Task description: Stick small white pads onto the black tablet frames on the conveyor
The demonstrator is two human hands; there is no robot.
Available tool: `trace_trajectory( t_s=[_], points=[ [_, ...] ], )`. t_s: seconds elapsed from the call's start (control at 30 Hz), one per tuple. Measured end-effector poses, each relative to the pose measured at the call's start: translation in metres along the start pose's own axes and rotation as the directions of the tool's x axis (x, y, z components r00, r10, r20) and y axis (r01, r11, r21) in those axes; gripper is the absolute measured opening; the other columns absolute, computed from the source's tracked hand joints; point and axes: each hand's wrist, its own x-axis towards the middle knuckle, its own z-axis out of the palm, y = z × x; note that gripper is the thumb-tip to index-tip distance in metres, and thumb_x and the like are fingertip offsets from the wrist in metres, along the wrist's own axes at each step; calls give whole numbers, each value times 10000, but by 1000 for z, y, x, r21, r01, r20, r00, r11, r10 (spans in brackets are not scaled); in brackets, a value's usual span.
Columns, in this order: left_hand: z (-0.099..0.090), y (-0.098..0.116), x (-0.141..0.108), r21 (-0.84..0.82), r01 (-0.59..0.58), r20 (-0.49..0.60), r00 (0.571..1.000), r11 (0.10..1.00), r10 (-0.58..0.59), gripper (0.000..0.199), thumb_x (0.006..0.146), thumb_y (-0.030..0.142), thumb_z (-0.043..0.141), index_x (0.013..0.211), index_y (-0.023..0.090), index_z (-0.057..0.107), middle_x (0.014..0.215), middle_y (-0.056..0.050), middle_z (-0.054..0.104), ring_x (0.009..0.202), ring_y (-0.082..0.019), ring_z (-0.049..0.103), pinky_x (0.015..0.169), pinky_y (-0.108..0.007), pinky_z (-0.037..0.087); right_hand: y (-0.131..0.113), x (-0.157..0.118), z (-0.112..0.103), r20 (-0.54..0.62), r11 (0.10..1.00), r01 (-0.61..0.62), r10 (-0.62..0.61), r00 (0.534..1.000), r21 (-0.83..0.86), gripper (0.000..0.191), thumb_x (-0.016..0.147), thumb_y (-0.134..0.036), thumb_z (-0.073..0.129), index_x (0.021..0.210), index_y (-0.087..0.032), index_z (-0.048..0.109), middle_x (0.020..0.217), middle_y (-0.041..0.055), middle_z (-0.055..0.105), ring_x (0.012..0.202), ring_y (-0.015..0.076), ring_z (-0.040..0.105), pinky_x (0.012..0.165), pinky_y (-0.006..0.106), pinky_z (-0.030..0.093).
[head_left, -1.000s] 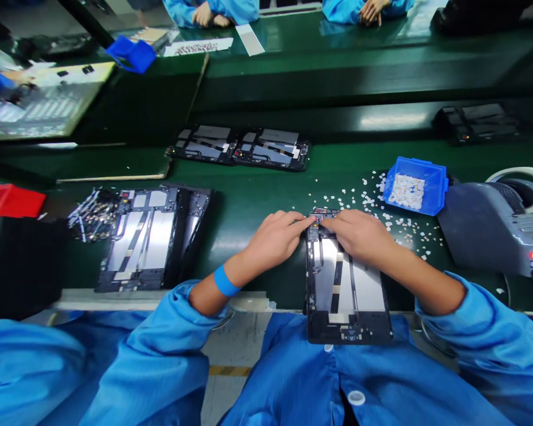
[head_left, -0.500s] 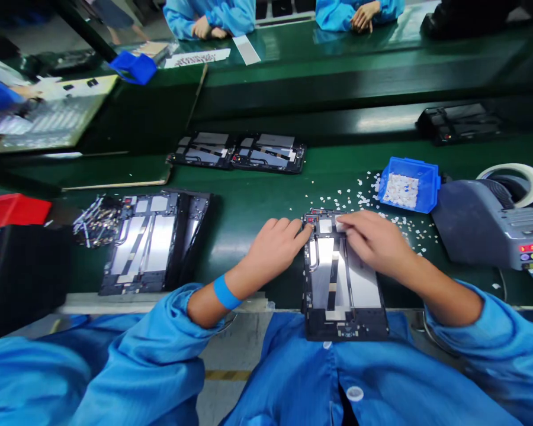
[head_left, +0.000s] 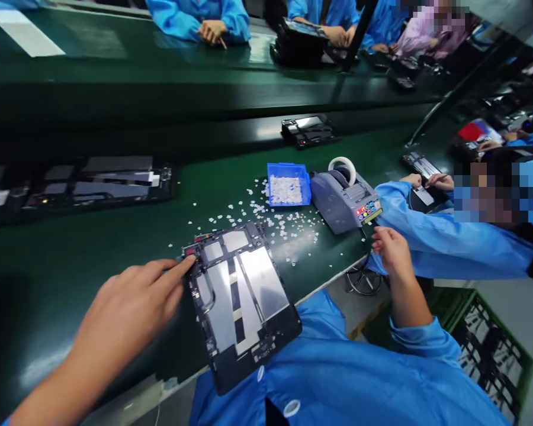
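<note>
An opened tablet (head_left: 262, 278) with its silver battery cells and ribbon cables bare lies tilted across the table's front edge, its lower end over my lap. My left hand (head_left: 133, 302) holds it at the upper left corner, with a fingertip pressed by a small red part. Two pale squares show along the tablet's top. Off to the right, my right hand (head_left: 393, 251) is raised just in front of the grey tape dispenser (head_left: 344, 201). Its fingers are loosely bent and apart from the tablet, and I see nothing in them.
White scraps lie scattered around a blue tray (head_left: 288, 201) of more scraps. Other opened tablets (head_left: 111, 180) lie at the left, and a stack (head_left: 308, 131) stands farther back. A co-worker's blue sleeve (head_left: 413, 219) is close behind the dispenser. A green crate (head_left: 488, 349) sits low right.
My right hand has left the tablet's top and moved right to the dispenser. My left hand stays at the corner. The view has swung right, and the tablet now appears turned.
</note>
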Motion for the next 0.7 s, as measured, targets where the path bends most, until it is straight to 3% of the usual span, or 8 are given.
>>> trace_trajectory(
  t_s=[0.17, 0.3, 0.37, 0.47, 0.53, 0.6, 0.7],
  points=[
    [-7, 4, 6, -31, 15, 11, 1000, 999, -14, 481, 1000, 362, 322, 1236, 270, 731, 1121, -140, 742, 911, -371, 665, 774, -535, 514, 17, 13, 14, 147, 987, -121, 105, 984, 107, 482, 628, -543, 855, 862, -167, 664, 717, 3, 652, 494, 72, 519, 393, 172, 344],
    [-10, -1, 1, -103, 31, -11, 999, 994, -32, 426, 959, 431, 389, 1155, 280, 736, 1092, -133, 748, 927, -397, 674, 786, -534, 516, 17, 18, 22, 181, 976, -129, 97, 979, 176, 422, 585, -448, 872, 744, -202, 568, 608, -62, 552, 472, 49, 452, 389, 146, 323],
    [-13, -1, -5, -155, 86, -61, 994, 984, -96, 385, 947, 458, 423, 1116, 300, 731, 1041, -105, 754, 920, -381, 680, 800, -519, 525, 17, 9, 24, 177, 975, -118, 85, 981, 189, 419, 586, -428, 869, 717, -208, 537, 574, -79, 520, 462, 42, 432, 390, 135, 319],
    [-21, 9, -13, -310, 218, -106, 959, 925, -262, 304, 946, 457, 490, 1083, 322, 725, 1016, -43, 761, 914, -317, 699, 781, -449, 550, 19, -26, 35, 213, 977, -120, 81, 974, 176, 372, 643, -439, 858, 736, -202, 585, 603, -54, 588, 453, 49, 452, 386, 148, 340],
    [-25, 26, -11, -482, 285, -58, 933, 828, -354, 250, 932, 434, 551, 1054, 315, 734, 1024, -14, 765, 910, -266, 707, 754, -382, 556, 17, -57, 53, 305, 981, -124, 74, 950, 149, 323, 709, -443, 839, 781, -192, 649, 666, -17, 660, 466, 66, 496, 402, 174, 386],
    [-28, 49, -1, -675, 309, 38, 921, 670, -387, 234, 907, 412, 600, 1030, 273, 741, 993, -26, 770, 896, -239, 709, 770, -351, 562, 11, -87, 80, 458, 992, -81, 29, 888, 95, 274, 788, -436, 804, 817, -186, 694, 708, 8, 701, 500, 87, 550, 440, 198, 435],
    [-23, 81, 20, -895, 351, 251, 907, 277, -338, 294, 862, 351, 654, 1110, 204, 713, 971, -59, 758, 821, -195, 693, 763, -323, 564, -3, -125, 127, 688, 998, 50, -65, 723, 41, 219, 890, -406, 730, 858, -190, 727, 775, 26, 748, 565, 109, 614, 503, 216, 478]
  ],
)
